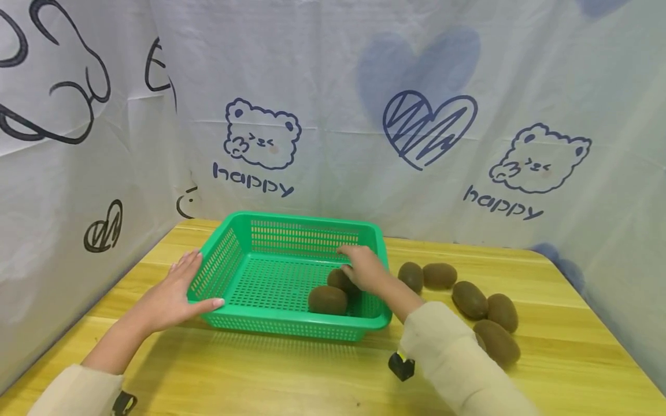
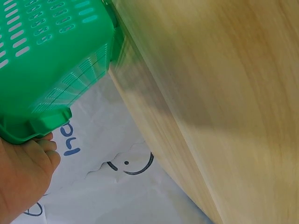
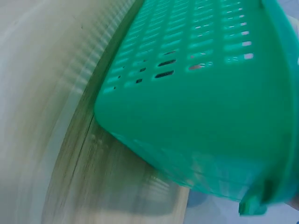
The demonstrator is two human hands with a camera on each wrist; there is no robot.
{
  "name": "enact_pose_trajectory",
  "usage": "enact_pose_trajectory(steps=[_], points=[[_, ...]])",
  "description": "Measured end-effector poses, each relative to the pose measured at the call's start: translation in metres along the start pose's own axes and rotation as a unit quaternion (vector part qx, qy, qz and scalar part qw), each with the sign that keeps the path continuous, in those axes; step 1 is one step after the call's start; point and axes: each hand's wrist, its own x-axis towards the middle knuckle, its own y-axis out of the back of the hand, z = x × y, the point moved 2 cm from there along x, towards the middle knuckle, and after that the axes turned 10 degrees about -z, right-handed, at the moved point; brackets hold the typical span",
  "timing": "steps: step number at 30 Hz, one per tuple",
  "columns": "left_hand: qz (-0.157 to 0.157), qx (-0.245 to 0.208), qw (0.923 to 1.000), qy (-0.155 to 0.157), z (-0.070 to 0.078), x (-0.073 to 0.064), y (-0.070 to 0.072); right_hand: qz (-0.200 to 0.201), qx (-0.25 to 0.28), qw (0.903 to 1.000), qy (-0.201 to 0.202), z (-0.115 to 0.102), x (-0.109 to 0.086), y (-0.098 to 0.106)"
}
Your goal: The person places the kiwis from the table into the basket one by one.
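Observation:
A green plastic basket (image 1: 291,323) with slotted walls stands on the table. My left hand (image 1: 169,297) holds its front left corner, thumb over the front rim and fingers at the left rim. In the left wrist view, that hand's bent fingers (image 2: 44,149) meet the basket's rim. My right hand (image 1: 364,268) reaches over the right wall into the basket, finger and thumb apart. Below it lie a brown kiwi (image 1: 328,300) and another kiwi (image 1: 339,279) partly covered by the hand. The right wrist view shows mostly the basket's outer wall (image 3: 187,116).
Several kiwis (image 1: 470,299) lie on the wooden table (image 1: 291,375) right of the basket, some partly behind the right sleeve (image 1: 452,352). A white printed cloth (image 1: 333,86) hangs behind and at the sides of the table.

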Motion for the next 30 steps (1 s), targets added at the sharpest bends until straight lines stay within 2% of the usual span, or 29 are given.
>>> enact_pose_trajectory(steps=[5,10,14,20,24,30], points=[[0.001,-0.001,1.0000,-0.001,0.001,0.000,0.001,0.052,0.025,0.9983,0.006,0.004,-0.014,0.009],[0.002,0.000,1.0000,-0.002,0.001,0.001,0.001,0.104,0.048,0.9933,-0.015,0.013,-0.029,0.012],[0.003,0.003,1.0000,-0.003,0.000,0.002,0.000,0.163,0.070,0.9840,-0.021,0.020,-0.038,0.012],[0.005,-0.001,1.0000,-0.001,0.000,0.001,0.000,0.255,0.069,0.9644,-0.015,0.029,-0.047,0.011],[0.006,0.002,1.0000,0.000,0.001,0.002,0.001,0.279,0.079,0.9566,-0.033,0.038,-0.052,0.007],[0.009,0.007,0.9999,-0.003,0.002,0.002,0.002,0.285,0.124,0.9483,-0.066,0.052,-0.061,-0.002]])
